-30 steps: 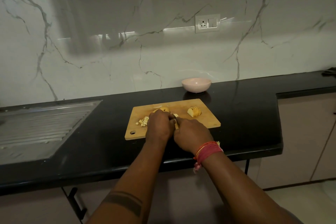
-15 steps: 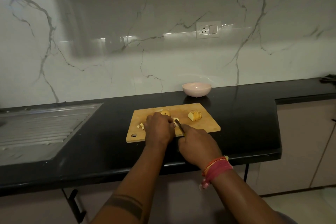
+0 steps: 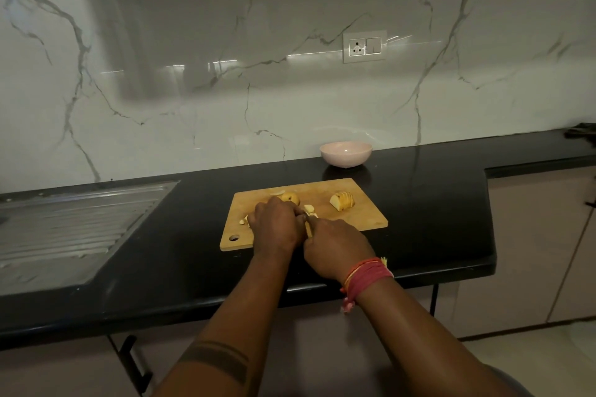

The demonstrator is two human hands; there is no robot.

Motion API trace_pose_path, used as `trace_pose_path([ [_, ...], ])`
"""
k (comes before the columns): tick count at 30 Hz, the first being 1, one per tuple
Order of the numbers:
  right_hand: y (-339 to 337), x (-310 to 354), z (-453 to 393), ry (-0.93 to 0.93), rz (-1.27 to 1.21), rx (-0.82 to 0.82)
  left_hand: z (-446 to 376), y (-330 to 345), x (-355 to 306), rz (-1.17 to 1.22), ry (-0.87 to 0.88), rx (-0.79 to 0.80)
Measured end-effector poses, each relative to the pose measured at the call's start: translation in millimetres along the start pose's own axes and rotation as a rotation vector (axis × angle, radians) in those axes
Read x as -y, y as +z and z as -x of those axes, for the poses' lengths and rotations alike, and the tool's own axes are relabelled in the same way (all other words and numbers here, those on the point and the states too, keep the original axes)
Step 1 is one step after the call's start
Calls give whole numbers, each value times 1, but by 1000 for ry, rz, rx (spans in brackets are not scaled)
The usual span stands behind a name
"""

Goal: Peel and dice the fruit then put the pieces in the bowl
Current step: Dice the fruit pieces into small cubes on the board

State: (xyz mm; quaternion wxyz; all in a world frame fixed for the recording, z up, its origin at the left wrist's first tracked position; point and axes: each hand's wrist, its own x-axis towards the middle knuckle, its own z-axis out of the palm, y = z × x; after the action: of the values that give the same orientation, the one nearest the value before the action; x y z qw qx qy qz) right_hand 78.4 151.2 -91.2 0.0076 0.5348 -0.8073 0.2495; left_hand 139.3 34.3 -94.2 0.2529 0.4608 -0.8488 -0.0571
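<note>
Left hand (image 3: 277, 224) pinning fruit piece, mostly hidden, on cutting board (image 3: 364, 219); right hand (image 3: 335, 246) gripping knife (image 3: 309, 229) just right of it; sliced wedge (image 3: 342, 201) waiting far-right; bowl (image 3: 345, 154) standing beyond board on bench (image 3: 435, 203)

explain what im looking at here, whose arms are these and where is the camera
There is no machine here: these are a person's two bare arms, filmed by one wide-angle camera worn on the head, looking forward and down. On the black counter lies a wooden cutting board. The left hand steadies fruit on it, mostly hidden under the fingers. The right hand grips a knife; only a sliver of it shows between the hands. A sliced fruit piece and small diced bits lie on the board. A pink bowl stands behind the board, by the wall. A steel sink drainboard is at the left.
</note>
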Motion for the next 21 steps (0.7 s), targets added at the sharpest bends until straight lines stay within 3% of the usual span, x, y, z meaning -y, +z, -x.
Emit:
trace_pose_path([
  [12, -2, -6, 20, 43, -112, -95, 2, 1, 0, 4, -29, -54],
  [21, 1, 2, 1, 19, -55, -57, 0, 3, 4, -10, -7, -70],
])
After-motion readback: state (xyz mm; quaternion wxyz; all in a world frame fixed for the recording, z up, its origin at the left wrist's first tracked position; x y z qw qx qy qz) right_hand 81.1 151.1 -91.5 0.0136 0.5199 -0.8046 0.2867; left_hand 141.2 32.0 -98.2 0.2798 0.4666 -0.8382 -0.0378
